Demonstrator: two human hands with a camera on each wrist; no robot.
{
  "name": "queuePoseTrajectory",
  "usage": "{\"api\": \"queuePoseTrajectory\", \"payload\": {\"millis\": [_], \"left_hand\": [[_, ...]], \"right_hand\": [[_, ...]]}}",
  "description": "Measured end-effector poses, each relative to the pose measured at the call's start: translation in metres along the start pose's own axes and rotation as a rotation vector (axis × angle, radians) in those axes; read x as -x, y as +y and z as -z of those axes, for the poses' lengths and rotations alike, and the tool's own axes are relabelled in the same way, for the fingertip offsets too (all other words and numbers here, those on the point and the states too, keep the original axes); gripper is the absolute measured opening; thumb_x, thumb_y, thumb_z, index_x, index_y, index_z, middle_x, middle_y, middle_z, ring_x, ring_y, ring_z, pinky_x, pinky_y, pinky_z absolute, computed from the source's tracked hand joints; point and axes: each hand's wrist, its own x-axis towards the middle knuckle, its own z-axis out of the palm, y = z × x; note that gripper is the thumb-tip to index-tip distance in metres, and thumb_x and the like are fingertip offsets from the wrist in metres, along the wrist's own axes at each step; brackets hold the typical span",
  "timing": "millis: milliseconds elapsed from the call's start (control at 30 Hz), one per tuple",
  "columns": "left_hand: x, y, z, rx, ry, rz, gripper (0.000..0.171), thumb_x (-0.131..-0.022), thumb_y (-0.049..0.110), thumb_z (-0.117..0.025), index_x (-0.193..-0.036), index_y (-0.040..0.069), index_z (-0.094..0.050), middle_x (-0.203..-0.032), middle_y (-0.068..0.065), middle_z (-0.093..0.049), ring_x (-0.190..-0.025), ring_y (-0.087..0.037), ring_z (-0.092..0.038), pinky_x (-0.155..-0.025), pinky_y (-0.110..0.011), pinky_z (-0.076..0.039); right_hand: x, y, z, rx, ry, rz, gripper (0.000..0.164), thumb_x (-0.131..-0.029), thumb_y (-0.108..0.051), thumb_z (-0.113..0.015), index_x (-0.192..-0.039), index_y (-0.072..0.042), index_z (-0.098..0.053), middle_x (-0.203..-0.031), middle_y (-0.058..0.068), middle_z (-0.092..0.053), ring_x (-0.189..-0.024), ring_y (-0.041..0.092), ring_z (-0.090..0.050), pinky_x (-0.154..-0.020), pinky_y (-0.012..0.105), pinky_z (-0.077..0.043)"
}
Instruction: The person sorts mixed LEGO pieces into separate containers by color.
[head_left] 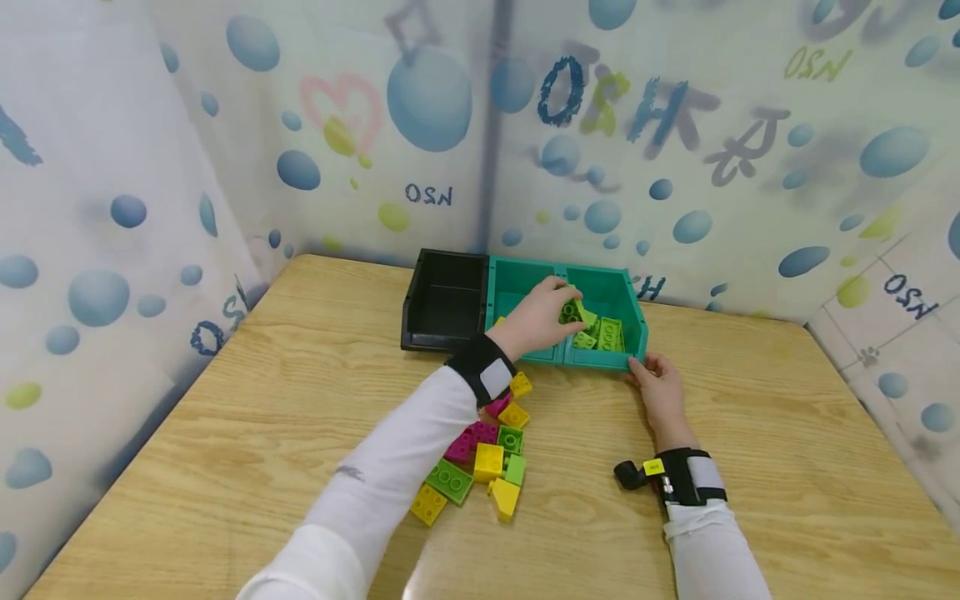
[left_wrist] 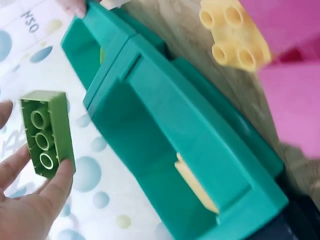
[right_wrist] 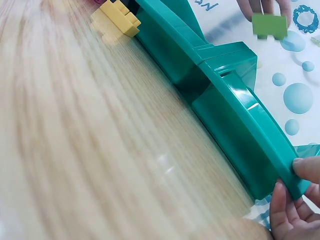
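Observation:
My left hand [head_left: 536, 321] pinches a green toy building brick [left_wrist: 47, 135] between thumb and fingers, above the right teal bin [head_left: 596, 360]. The brick's hollow underside with its round tubes faces the left wrist camera. Several green bricks [head_left: 611, 335] lie inside that bin. At the bin's front right corner, my right hand [head_left: 662, 392] grips the rim, thumb on top and fingers below, as the right wrist view shows. Adjoining it is the left teal bin [left_wrist: 165, 135], with a yellow brick [left_wrist: 195, 185] inside, partly hidden by its front wall.
A black bin [head_left: 446, 304] stands left of the teal ones. On the wooden table [head_left: 315, 333], several loose yellow, magenta and green bricks [head_left: 489, 461] lie in front of the bins, partly behind my left forearm. A patterned curtain [head_left: 570, 183] hangs behind the table.

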Motion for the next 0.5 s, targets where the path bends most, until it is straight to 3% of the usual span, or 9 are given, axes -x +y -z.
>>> {"api": "queuePoseTrajectory", "payload": {"millis": [100, 233, 500], "left_hand": [[-0.005, 0.005, -0.007, -0.028, -0.013, 0.017, 0.050, -0.095, 0.029, -0.057, -0.140, 0.012, -0.044, -0.152, -0.016, -0.026, -0.140, -0.027, -0.029, -0.108, -0.033, -0.037], [-0.011, 0.013, -0.014, -0.078, -0.038, 0.027, 0.053, -0.096, 0.024, -0.055, -0.144, 0.010, -0.038, -0.154, -0.018, -0.019, -0.142, -0.029, -0.022, -0.108, -0.034, -0.035], [-0.017, 0.025, -0.030, -0.244, -0.088, 0.022, 0.052, -0.096, 0.020, -0.056, -0.144, 0.013, -0.038, -0.153, -0.016, -0.023, -0.142, -0.029, -0.023, -0.106, -0.029, -0.038]], "right_hand": [[0.000, 0.000, 0.000, -0.002, 0.001, 0.001, 0.032, -0.098, -0.014, -0.051, -0.122, 0.007, -0.047, -0.097, 0.001, -0.045, -0.074, -0.006, -0.052, -0.071, 0.009, -0.048], [0.000, 0.000, 0.000, -0.007, -0.001, 0.002, 0.032, -0.098, -0.014, -0.051, -0.121, 0.007, -0.047, -0.097, 0.001, -0.045, -0.074, -0.006, -0.053, -0.071, 0.009, -0.048], [0.000, 0.001, 0.000, 0.013, -0.002, -0.009, 0.034, -0.098, -0.017, -0.050, -0.123, 0.005, -0.047, -0.100, 0.002, -0.045, -0.077, -0.005, -0.053, -0.071, 0.009, -0.048]]}}
